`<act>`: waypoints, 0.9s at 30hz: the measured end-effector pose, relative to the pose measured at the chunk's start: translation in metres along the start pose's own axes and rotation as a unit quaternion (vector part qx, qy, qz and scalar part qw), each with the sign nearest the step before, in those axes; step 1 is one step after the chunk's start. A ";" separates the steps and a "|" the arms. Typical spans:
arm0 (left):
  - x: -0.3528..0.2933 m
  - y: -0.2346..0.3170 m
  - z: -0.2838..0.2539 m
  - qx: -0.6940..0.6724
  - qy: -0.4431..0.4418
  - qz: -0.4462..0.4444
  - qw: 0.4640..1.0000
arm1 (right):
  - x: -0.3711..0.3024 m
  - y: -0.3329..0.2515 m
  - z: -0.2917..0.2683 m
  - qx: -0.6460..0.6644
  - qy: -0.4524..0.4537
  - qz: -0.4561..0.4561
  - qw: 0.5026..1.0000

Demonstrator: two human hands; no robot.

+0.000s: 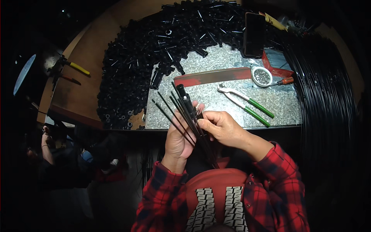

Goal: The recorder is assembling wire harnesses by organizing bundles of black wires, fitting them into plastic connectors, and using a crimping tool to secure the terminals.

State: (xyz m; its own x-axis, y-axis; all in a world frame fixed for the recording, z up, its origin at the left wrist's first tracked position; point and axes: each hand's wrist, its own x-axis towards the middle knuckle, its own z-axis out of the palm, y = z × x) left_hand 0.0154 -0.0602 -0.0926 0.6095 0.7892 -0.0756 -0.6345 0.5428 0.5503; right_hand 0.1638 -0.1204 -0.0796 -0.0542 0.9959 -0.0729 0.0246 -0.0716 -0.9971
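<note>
Above the table's front edge, my left hand (177,143) is wrapped behind a bundle of thin black rods (188,112) that look like umbrella ribs. The rods tilt up to the left, and a few fan out apart from the rest. Among them stands a thicker black tube (186,101) with a dark cap. My right hand (224,125) pinches the bundle from the right side, thumb and forefinger pressed together at short rod ends (199,114). What exactly lies between those fingertips is too small to tell. Green-handled pliers (247,106) lie just beyond my right hand.
A large heap of black tubular parts (135,58) covers the table's far left. A red-brown strip (212,76), a white bowl of small metal pieces (262,76), a screwdriver (286,81) and a phone (254,34) lie behind. Long black rods (320,85) hang at right. Another person's hand (46,137) shows far left.
</note>
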 end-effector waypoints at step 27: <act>-0.048 0.056 -0.012 0.345 0.060 0.292 0.890 | 0.018 -0.014 0.067 -0.105 0.040 -0.123 0.986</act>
State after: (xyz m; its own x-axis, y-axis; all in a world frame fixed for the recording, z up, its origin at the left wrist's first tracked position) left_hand -0.0550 -0.0639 -0.0683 0.1912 0.9261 0.3252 -0.3588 -0.2425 0.9014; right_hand 0.0956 -0.1054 -0.0686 -0.0062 0.9834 0.1814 0.2264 0.1781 -0.9576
